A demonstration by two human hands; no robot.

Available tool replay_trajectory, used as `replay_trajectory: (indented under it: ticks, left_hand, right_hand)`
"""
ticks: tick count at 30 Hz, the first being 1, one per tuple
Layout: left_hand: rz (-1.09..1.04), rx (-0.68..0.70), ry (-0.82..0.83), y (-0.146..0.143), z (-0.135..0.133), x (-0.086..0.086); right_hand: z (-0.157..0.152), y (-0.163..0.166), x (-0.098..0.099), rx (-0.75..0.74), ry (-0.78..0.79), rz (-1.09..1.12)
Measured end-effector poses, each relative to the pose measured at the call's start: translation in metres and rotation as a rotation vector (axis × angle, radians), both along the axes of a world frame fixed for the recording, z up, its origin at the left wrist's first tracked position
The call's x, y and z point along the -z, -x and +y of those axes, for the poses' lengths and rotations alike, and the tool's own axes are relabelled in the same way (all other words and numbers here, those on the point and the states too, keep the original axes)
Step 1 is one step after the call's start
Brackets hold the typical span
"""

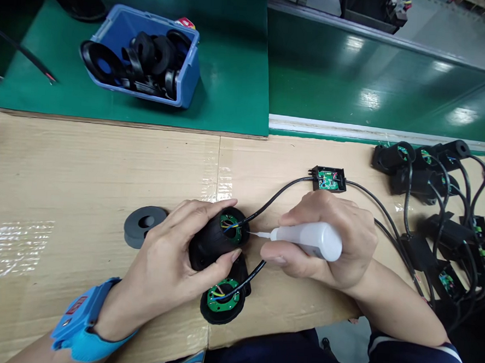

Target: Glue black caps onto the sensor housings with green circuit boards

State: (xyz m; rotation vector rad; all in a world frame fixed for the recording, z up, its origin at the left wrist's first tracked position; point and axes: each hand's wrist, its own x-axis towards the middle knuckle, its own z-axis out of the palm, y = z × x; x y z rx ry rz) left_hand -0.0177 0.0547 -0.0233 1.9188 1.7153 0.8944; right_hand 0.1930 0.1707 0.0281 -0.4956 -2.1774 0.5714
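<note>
My left hand [172,254] grips a black round housing [212,240] on the cardboard-covered bench, its open end with a green circuit board [230,226] turned to the right. My right hand [332,247] is closed around a white glue bottle [313,239], and the thin nozzle tip touches the rim of that housing. A second black housing [222,303] with a green board lies just below, face up. Black cables run from both to a small open black box [329,179] with a green board. A blue wrist strap [84,319] is on my left wrist.
A grey ring [143,226] lies left of my left hand. A blue bin [145,55] of black round parts stands on the green mat at the back left. Several finished black cabled assemblies [433,215] are heaped at the right edge. A green conveyor [375,85] runs behind.
</note>
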Motion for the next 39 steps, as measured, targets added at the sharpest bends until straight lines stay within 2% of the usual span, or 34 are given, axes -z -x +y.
replay_trajectory:
  ticks: [3,6,10,13,23,32,39]
  left_hand:
    - [-0.014,-0.004,-0.004,0.001,0.001,0.004]
    - [-0.106,-0.012,0.018,0.002,0.001,0.01]
    - [-0.339,-0.012,0.158,-0.001,0.002,0.018]
    - [-0.489,-0.021,0.259,-0.003,0.002,0.023]
    - [-0.588,-0.011,0.331,-0.005,-0.001,0.029]
    - [-0.518,-0.031,0.315,-0.007,0.0,0.025]
    - [-0.563,-0.034,0.345,-0.007,-0.002,0.026]
  right_hand:
    - [0.002,0.002,-0.001,0.001,0.091,0.08]
    - [0.004,0.006,0.004,0.051,0.254,0.253]
    - [0.004,0.014,0.018,0.066,0.529,0.382]
    - [0.003,0.019,0.026,0.02,0.617,0.358]
    - [0.002,0.02,0.033,-0.08,0.575,0.305]
    - [0.0,0.021,0.034,-0.048,0.577,0.279]
    - [0.004,0.022,0.037,-0.051,0.574,0.322]
